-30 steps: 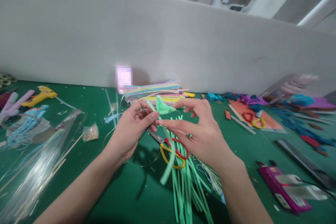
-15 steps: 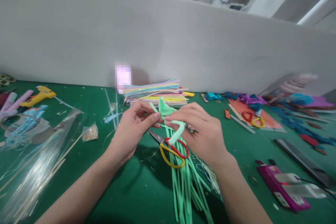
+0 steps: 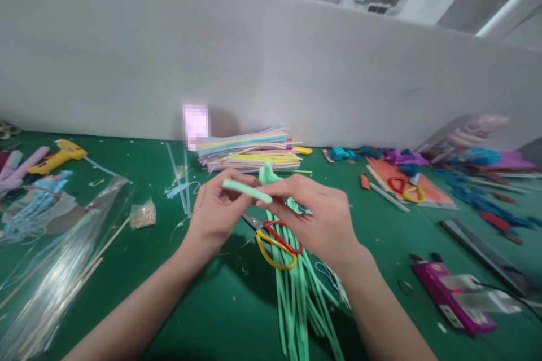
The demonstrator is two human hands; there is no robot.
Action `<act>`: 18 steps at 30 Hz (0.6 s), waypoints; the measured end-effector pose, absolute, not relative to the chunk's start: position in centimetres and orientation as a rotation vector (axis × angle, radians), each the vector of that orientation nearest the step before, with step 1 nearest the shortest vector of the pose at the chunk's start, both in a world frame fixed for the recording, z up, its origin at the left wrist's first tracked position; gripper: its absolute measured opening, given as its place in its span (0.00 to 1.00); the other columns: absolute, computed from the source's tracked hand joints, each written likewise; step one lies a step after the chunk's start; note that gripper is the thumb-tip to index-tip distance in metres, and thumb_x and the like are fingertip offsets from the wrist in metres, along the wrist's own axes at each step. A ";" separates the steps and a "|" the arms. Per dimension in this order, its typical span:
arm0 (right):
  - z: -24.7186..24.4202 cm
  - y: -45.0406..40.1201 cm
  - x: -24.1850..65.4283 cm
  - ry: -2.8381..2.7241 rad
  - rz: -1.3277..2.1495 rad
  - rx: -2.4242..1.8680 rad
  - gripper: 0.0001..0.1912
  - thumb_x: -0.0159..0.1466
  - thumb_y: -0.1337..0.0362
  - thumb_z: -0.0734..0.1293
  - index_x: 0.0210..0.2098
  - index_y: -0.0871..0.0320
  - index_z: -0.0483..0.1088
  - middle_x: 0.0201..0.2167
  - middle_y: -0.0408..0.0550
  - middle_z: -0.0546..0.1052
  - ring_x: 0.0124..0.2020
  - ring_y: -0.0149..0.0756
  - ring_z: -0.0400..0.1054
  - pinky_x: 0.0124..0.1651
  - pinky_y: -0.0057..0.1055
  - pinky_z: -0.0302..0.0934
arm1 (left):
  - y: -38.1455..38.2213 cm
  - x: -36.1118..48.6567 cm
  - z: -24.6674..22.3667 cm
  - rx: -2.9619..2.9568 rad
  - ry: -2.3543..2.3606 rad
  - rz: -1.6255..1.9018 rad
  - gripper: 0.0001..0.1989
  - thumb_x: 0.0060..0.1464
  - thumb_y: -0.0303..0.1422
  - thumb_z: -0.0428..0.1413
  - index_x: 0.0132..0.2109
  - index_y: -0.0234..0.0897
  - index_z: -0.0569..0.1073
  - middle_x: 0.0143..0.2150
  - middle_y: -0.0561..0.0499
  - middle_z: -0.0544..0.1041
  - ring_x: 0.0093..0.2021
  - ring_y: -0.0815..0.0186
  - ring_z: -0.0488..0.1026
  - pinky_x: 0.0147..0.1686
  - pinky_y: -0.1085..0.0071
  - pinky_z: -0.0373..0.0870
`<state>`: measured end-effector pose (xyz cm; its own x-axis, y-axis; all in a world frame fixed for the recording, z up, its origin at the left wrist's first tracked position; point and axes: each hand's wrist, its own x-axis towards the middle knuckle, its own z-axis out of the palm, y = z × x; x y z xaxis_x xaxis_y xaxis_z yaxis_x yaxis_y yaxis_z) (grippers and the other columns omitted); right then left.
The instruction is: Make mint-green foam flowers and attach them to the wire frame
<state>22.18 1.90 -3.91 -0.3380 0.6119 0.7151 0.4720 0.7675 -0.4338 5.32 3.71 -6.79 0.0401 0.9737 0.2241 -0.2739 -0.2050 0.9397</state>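
Observation:
A light green pipe cleaner (image 3: 246,189) is pinched between both my hands, its free end crossing in front of the fingers. My left hand (image 3: 218,208) grips it with thumb and fingers closed. The fingers of my right hand (image 3: 315,211) close on the same piece, and its bent, looped part (image 3: 266,173) sticks up behind the fingertips. Scissors (image 3: 276,248) with one red and one yellow handle lie just below my hands, over a bundle of loose green pipe cleaners (image 3: 298,299). My fingers partly cover the scissor blades and the held piece.
Behind my hands lies a stack of pastel pipe cleaners (image 3: 249,149). To the left are a yellow glue gun (image 3: 59,156), a small bag of beads (image 3: 143,214) and clear-wrapped sticks (image 3: 63,271). A purple power strip (image 3: 451,296) and second scissors (image 3: 406,187) lie right.
The pipe cleaner's free end has swung from hanging down over the scissors to lying leftward across my left fingers. My right hand has shifted slightly left.

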 end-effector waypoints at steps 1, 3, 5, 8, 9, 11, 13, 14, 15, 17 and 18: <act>-4.0 1.8 22.0 -1.976 0.206 -0.854 0.06 0.63 0.69 0.72 0.40 0.55 0.74 0.34 0.41 0.82 0.35 0.28 0.76 0.39 0.24 0.70 | 3.7 5.4 -6.8 1.202 0.849 1.437 0.07 0.45 0.23 0.67 0.32 0.37 0.78 0.31 0.56 0.79 0.33 0.72 0.76 0.34 0.80 0.73; -4.0 1.8 21.9 -1.919 0.258 -0.941 0.10 0.61 0.67 0.74 0.40 0.55 0.71 0.33 0.39 0.81 0.32 0.27 0.76 0.34 0.22 0.69 | 3.6 5.6 -6.8 1.214 0.852 1.448 0.06 0.46 0.23 0.65 0.31 0.37 0.78 0.32 0.55 0.79 0.34 0.71 0.76 0.35 0.78 0.73; -3.9 1.7 21.8 -1.880 0.297 -0.999 0.15 0.60 0.66 0.75 0.44 0.54 0.69 0.32 0.37 0.82 0.31 0.27 0.77 0.33 0.22 0.69 | 3.5 5.8 -6.8 1.216 0.851 1.454 0.05 0.47 0.24 0.64 0.30 0.37 0.77 0.31 0.54 0.78 0.34 0.70 0.76 0.35 0.77 0.73; -3.8 1.8 21.9 -1.886 0.343 -1.030 0.20 0.61 0.66 0.75 0.50 0.53 0.68 0.31 0.37 0.82 0.31 0.28 0.77 0.37 0.24 0.70 | 3.4 5.8 -6.8 1.210 0.850 1.477 0.09 0.45 0.24 0.65 0.33 0.38 0.75 0.32 0.55 0.77 0.34 0.69 0.77 0.36 0.74 0.75; -3.7 1.8 21.9 -1.897 0.358 -1.024 0.20 0.61 0.65 0.74 0.51 0.54 0.68 0.31 0.37 0.82 0.31 0.28 0.77 0.38 0.24 0.70 | 3.3 5.9 -6.7 1.209 0.848 1.489 0.11 0.44 0.24 0.66 0.34 0.39 0.73 0.32 0.56 0.77 0.34 0.69 0.77 0.36 0.74 0.75; -3.7 1.8 21.9 -1.918 0.371 -0.997 0.17 0.63 0.64 0.73 0.51 0.54 0.70 0.33 0.38 0.82 0.32 0.28 0.77 0.40 0.26 0.70 | 3.2 6.0 -6.7 1.210 0.841 1.519 0.14 0.43 0.23 0.67 0.35 0.40 0.72 0.33 0.56 0.77 0.35 0.68 0.77 0.36 0.74 0.76; -3.7 1.9 22.0 -1.940 0.344 -0.967 0.13 0.64 0.64 0.72 0.49 0.54 0.73 0.34 0.40 0.82 0.33 0.29 0.76 0.40 0.26 0.70 | 3.1 6.1 -6.7 1.219 0.838 1.537 0.15 0.42 0.22 0.67 0.35 0.41 0.72 0.34 0.56 0.77 0.36 0.68 0.77 0.35 0.75 0.76; -3.7 1.9 22.0 -1.948 0.325 -0.955 0.11 0.64 0.64 0.72 0.47 0.54 0.74 0.35 0.41 0.82 0.33 0.29 0.75 0.39 0.26 0.69 | 3.0 6.2 -6.7 1.226 0.839 1.538 0.16 0.41 0.22 0.67 0.35 0.41 0.72 0.34 0.56 0.77 0.35 0.68 0.77 0.35 0.75 0.76; -3.7 2.0 22.0 -1.948 0.310 -0.953 0.09 0.64 0.65 0.72 0.44 0.55 0.75 0.34 0.41 0.81 0.33 0.29 0.75 0.38 0.26 0.68 | 3.0 6.3 -6.7 1.234 0.839 1.529 0.16 0.41 0.21 0.67 0.35 0.41 0.72 0.33 0.56 0.77 0.35 0.68 0.76 0.34 0.76 0.76; -3.7 2.1 21.9 -1.929 0.301 -0.965 0.04 0.63 0.65 0.72 0.39 0.55 0.76 0.31 0.40 0.80 0.30 0.28 0.73 0.33 0.24 0.66 | 2.9 6.3 -6.7 1.252 0.830 1.498 0.15 0.43 0.21 0.66 0.35 0.41 0.71 0.33 0.56 0.76 0.37 0.68 0.76 0.35 0.76 0.76; -3.8 2.2 21.9 -1.912 0.308 -0.982 0.03 0.63 0.65 0.73 0.37 0.56 0.75 0.29 0.39 0.79 0.29 0.28 0.72 0.31 0.24 0.65 | 2.9 6.2 -6.8 1.261 0.824 1.483 0.14 0.44 0.21 0.64 0.36 0.41 0.72 0.33 0.56 0.75 0.38 0.68 0.76 0.36 0.76 0.76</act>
<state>21.92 2.20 -3.76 -0.2449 0.7404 0.6260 0.5066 0.6482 -0.5684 6.22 2.88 -6.76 0.0232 0.9534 0.3009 -0.2476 -0.2861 0.9256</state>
